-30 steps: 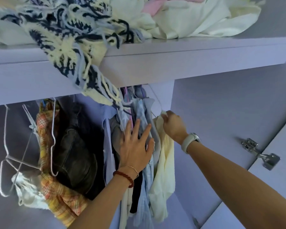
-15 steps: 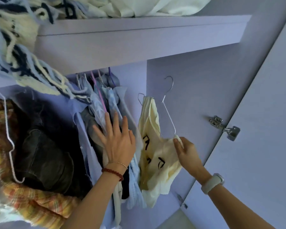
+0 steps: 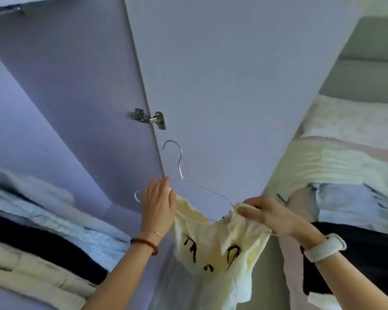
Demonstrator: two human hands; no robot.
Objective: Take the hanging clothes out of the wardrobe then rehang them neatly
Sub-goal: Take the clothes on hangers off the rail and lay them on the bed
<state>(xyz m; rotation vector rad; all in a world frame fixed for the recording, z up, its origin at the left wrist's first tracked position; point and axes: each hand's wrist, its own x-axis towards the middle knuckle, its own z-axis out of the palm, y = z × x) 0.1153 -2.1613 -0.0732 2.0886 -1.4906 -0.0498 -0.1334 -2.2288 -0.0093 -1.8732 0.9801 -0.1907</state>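
While two hands hold one hanger, one shirt apparently hangs.

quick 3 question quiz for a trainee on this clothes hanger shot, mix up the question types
1. True or false: the white wire hanger is hooked on a rail.
2. Which hand pinches the pale yellow top at the hanger's end? A) right hand B) left hand C) neither
3. Fill in: the metal hinge is fixed on the wardrobe ____.

Key
1. False: its hook is free in the air, in front of the door.
2. A: the right hand's fingers pinch the fabric; the left hand lies flat with straight fingers on the other shoulder.
3. door
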